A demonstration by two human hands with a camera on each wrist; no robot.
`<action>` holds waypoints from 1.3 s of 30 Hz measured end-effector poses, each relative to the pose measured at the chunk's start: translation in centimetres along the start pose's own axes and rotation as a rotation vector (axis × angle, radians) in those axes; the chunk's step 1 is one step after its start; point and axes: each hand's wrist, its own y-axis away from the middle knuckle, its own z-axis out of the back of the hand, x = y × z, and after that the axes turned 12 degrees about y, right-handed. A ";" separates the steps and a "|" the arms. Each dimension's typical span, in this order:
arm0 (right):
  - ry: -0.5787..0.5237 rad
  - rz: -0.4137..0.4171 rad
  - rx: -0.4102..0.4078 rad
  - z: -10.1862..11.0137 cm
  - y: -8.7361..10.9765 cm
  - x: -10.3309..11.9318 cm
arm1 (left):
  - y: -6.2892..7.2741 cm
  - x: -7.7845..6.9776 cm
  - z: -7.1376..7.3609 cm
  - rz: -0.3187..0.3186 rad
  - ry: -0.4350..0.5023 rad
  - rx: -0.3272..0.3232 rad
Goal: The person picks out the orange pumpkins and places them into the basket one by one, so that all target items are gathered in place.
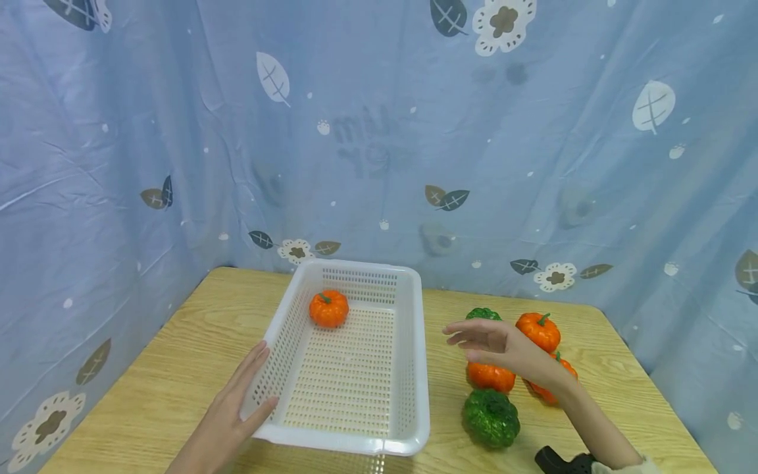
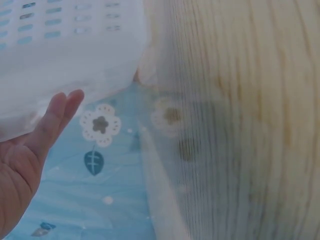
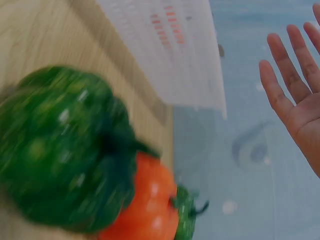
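A white plastic basket (image 1: 404,355) with slotted walls sits on the table, a small orange pumpkin (image 1: 328,309) in its far left corner. My left hand (image 1: 227,401) rests at the basket's near left side, fingers extended along the rim and thumb over it. Its straight fingers (image 2: 57,117) show beside the basket wall in the left wrist view. To the basket's right, my right hand (image 1: 503,345) hovers above a group of pumpkins with nothing in it. Nearest me in that group is a green pumpkin (image 1: 491,419); an orange pumpkin (image 1: 491,377) is partly covered by the hand.
Another green pumpkin (image 1: 483,314) and two more orange ones, one at the back (image 1: 538,332), belong to the right-hand group. A wooden table (image 1: 160,395) carries everything. Blue patterned cloth (image 1: 379,131) hangs behind and along both sides. A black curved object (image 1: 559,461) shows by the right wrist.
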 end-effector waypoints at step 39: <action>-0.162 -0.182 -0.072 10.3 13.8 -10.2 | 0.0 0.2 0.0 -0.016 -0.005 0.009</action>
